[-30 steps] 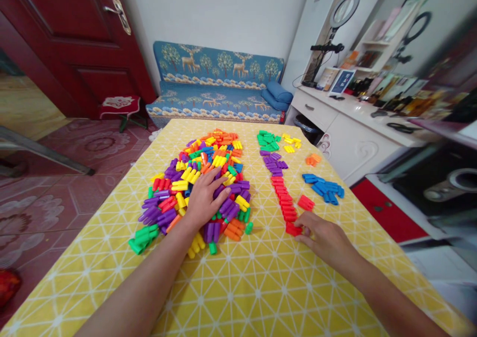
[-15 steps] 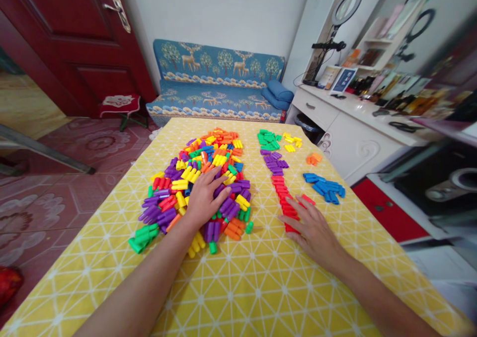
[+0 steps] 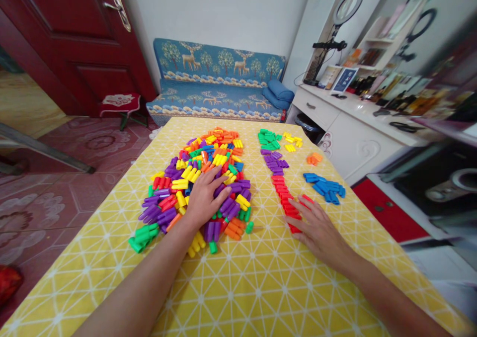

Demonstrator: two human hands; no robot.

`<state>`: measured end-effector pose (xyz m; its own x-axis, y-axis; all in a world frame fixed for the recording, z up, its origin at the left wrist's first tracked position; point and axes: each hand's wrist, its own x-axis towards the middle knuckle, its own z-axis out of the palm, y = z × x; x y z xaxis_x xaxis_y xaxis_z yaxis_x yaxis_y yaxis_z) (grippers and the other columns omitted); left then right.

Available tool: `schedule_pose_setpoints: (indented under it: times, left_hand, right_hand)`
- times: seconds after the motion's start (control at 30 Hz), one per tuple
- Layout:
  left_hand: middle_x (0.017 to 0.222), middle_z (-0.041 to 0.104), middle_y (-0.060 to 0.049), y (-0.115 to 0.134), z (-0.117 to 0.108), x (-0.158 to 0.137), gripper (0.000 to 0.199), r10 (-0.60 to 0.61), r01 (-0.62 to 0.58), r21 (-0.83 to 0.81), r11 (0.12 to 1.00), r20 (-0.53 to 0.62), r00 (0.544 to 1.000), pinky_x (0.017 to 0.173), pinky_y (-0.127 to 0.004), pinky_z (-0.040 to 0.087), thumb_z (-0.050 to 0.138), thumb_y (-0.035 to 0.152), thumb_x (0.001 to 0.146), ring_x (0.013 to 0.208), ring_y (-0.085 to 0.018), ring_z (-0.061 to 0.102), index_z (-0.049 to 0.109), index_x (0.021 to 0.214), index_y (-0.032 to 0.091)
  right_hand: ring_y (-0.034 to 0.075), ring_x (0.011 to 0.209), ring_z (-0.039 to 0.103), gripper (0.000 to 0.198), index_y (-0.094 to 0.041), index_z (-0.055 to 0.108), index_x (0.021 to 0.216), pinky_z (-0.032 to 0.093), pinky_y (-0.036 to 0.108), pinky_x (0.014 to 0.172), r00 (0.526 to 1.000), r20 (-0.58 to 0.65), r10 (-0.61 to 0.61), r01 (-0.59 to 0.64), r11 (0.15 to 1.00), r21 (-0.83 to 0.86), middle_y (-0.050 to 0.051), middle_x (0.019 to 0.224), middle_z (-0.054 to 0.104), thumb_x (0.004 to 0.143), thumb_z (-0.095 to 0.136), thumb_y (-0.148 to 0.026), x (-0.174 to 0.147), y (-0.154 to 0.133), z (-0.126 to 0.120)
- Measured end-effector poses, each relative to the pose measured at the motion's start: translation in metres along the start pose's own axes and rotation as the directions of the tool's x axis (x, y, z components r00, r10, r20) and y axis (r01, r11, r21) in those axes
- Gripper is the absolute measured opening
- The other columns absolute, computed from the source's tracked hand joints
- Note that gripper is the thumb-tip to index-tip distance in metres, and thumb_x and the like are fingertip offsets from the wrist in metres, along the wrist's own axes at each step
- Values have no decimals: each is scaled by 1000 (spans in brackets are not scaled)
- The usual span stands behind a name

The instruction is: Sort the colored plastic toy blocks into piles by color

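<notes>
My left hand (image 3: 204, 195) rests with fingers spread on a large mixed pile of plastic building blocks (image 3: 194, 173) in purple, yellow, red, green, orange and blue. Over on the right, my right hand (image 3: 315, 225) lies with its fingers apart at the near end of a column of red blocks (image 3: 282, 194). Its fingertips touch or hover over the nearest red ones, and a further red block (image 3: 307, 198) shows just beyond the fingers. Part of the red column is hidden under them. Neither hand grips anything that I can see.
Beyond the red column lie purple blocks (image 3: 275, 163) and green blocks (image 3: 269, 139). Yellow blocks (image 3: 292, 140), orange blocks (image 3: 314, 158) and blue blocks (image 3: 325, 187) form groups to the right. All stand on a yellow patterned tablecloth (image 3: 238, 287). A blue sofa (image 3: 219, 88) is behind.
My right hand has shifted slightly to the right, and the near end of the red column has moved a little that way too. My left hand has stayed in place.
</notes>
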<state>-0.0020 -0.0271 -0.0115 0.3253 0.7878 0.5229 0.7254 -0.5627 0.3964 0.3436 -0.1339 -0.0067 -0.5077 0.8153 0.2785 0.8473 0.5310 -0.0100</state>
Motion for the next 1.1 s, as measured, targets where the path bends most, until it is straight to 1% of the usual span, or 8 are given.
schedule_pose_setpoints:
  times: [0.07, 0.17, 0.27, 0.37, 0.63, 0.83, 0.97, 1.1]
  left_hand:
    - [144, 51, -8, 0, 0, 0, 38, 1, -1, 2, 1000, 1, 1000, 109, -50, 39, 51, 43, 93, 132, -28, 47, 64, 122, 23]
    - [143, 51, -7, 0, 0, 0, 37, 7, -7, -1, 1000, -3, 1000, 109, -50, 39, 51, 43, 94, 132, -28, 46, 64, 122, 24]
    - [143, 51, -7, 0, 0, 0, 37, 4, -4, -6, 1000, -6, 1000, 110, -49, 39, 51, 42, 93, 132, -28, 47, 65, 122, 23]
    - [144, 50, -8, -1, 1, 0, 37, 0, 0, -8, 1000, 3, 1000, 109, -50, 39, 52, 42, 93, 132, -28, 47, 65, 122, 23]
    - [143, 52, -7, 0, 0, 0, 36, 12, -12, -11, 1000, -10, 1000, 109, -51, 40, 51, 42, 93, 131, -28, 48, 65, 121, 24]
    - [143, 51, -8, -1, 1, 0, 37, 13, -13, -1, 1000, -5, 1000, 109, -50, 40, 52, 43, 93, 131, -28, 48, 66, 120, 22]
    - [142, 52, -8, -1, 1, 1, 36, 19, -19, 11, 1000, -3, 1000, 108, -50, 40, 52, 43, 93, 131, -28, 48, 67, 118, 22]
    - [142, 53, -7, -2, 2, 1, 35, 23, -23, 13, 1000, -14, 1000, 107, -50, 41, 51, 43, 93, 130, -28, 49, 67, 117, 23]
  right_hand:
    - [29, 133, 44, 38, -30, 59, 130, 37, 54, 106, 996, -64, 57, -54, 998, 40, 8, 143, 51, 94, 48, -25, -1, 14, -3]
    - [26, 119, 57, 35, -23, 63, 124, 46, 47, 99, 963, -187, 193, -181, 980, 81, 11, 128, 62, 95, 42, -23, -1, 42, -4]
    - [30, 113, 60, 32, -20, 65, 118, 48, 49, 96, 961, -133, 244, -240, 970, 48, 11, 122, 66, 92, 49, -28, 1, 64, 1]
    - [30, 108, 62, 31, -20, 66, 115, 50, 49, 92, 963, -54, 265, -261, 963, 64, 10, 116, 69, 90, 52, -31, 0, 69, 6]
    - [25, 101, 65, 18, -23, 65, 97, 52, 41, 88, 942, -6, 336, -330, 930, 164, 7, 107, 69, 85, 56, -34, -15, 51, -4]
    - [20, 85, 66, 17, -24, 62, 93, 52, 33, 74, 918, 216, 333, -373, 910, 181, 4, 97, 68, 78, 55, -19, -36, 26, -32]
    - [24, 93, 65, 14, -24, 64, 92, 51, 37, 83, 903, 325, 282, -363, 904, 225, 5, 102, 69, 78, 64, -24, -40, -4, -40]
    - [25, 109, 62, 15, -25, 67, 95, 49, 40, 94, 926, 266, 267, -343, 891, 297, 6, 116, 66, 80, 66, -26, -33, -27, -31]
